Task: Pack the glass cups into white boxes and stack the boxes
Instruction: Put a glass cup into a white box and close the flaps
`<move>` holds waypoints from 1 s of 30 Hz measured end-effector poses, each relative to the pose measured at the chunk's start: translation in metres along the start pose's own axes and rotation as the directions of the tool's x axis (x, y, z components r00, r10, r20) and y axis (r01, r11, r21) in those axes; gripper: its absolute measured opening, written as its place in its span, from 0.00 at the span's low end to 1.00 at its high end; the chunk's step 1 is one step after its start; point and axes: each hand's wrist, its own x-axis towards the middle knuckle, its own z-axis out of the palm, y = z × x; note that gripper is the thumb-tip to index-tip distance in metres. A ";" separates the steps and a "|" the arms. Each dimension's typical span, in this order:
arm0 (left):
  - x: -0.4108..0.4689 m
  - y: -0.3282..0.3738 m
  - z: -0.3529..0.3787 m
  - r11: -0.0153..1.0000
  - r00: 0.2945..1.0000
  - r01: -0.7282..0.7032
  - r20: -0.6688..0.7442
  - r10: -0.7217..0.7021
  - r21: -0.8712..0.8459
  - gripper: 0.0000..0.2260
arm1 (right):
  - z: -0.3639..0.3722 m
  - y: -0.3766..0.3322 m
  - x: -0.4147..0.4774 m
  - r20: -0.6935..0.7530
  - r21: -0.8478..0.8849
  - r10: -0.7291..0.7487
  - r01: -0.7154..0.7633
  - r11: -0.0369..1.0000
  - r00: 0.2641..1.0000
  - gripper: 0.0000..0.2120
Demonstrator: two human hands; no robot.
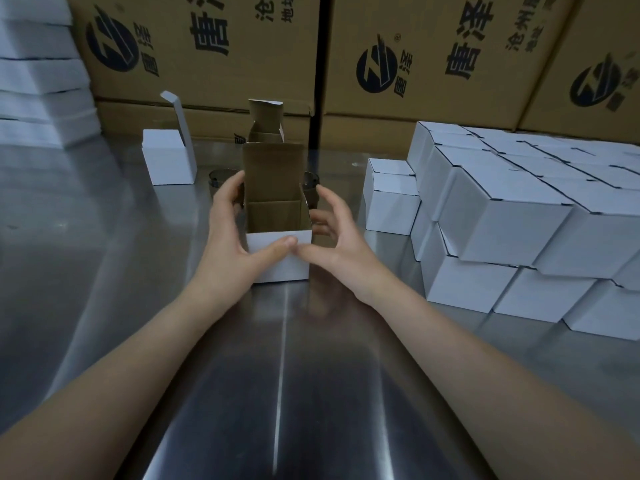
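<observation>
Printed brown cartons (207,46) of corrugated board wall off the far side. In front of them a brushed steel table (311,393), smooth and streaked with glare, runs toward the viewer. On its right stands the stack of closed white boxes (502,220), matte cubes with crisp edges, several layers high. A pile of flat white blanks (38,81) sits far left. At the centre is the open box (280,268), white outside and raw brown inside, with its lid flap (272,171) upright at the far edge. The left hand (232,244) grasps the left wall, thumb laid across the near face. The right hand (343,244) curls round the right corner, its thumb meeting the other on that face. Two more opened boxes stand beyond, one far left (166,157) and one straight behind (265,121). Smallest are the glass cups, dark and round. One (215,180) peeks out behind the left fingers and another (310,184) behind the right wall, both still on the table. This looks like a box being squared for loading. Next, one hand should free itself, lift a slippery cup by the rim, lower it in upright, then tuck the flap.
</observation>
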 end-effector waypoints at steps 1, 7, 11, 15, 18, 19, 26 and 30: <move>0.001 -0.002 0.000 0.999 1.000 0.018 0.015 -0.018 -0.027 0.41 | 0.000 0.000 0.000 0.013 -0.001 0.001 -0.001 1.000 1.000 0.44; 0.004 -0.009 -0.003 0.996 0.992 0.085 -0.088 -0.086 -0.021 0.36 | 0.002 0.003 0.008 -0.053 0.006 0.019 -0.019 1.000 0.998 0.33; 0.006 -0.013 -0.007 0.995 0.968 0.096 -0.232 -0.093 0.000 0.34 | 0.001 0.009 0.025 -0.315 0.007 0.080 -0.082 0.997 0.946 0.19; 0.008 -0.014 -0.007 0.995 0.955 0.103 -0.281 -0.100 -0.004 0.35 | -0.011 0.010 0.051 -0.377 -0.073 0.072 -0.107 0.992 0.923 0.17; 0.008 -0.015 -0.007 0.995 0.952 0.101 -0.288 -0.103 -0.022 0.35 | -0.012 0.006 0.076 -0.371 -0.091 0.131 -0.176 0.980 0.919 0.23; 0.008 -0.016 -0.006 0.995 0.950 0.096 -0.295 -0.098 -0.020 0.35 | -0.010 0.005 0.084 -0.353 -0.106 0.138 -0.186 0.977 0.925 0.26; 0.009 -0.018 -0.003 0.994 0.942 0.107 -0.317 -0.111 -0.030 0.34 | 0.012 0.014 0.124 -0.273 -0.131 0.259 -0.302 0.944 0.927 0.44; 0.010 -0.021 -0.002 0.992 0.939 0.127 -0.318 -0.129 -0.026 0.35 | 0.015 0.021 0.131 -0.361 -0.165 0.212 -0.286 0.944 0.908 0.37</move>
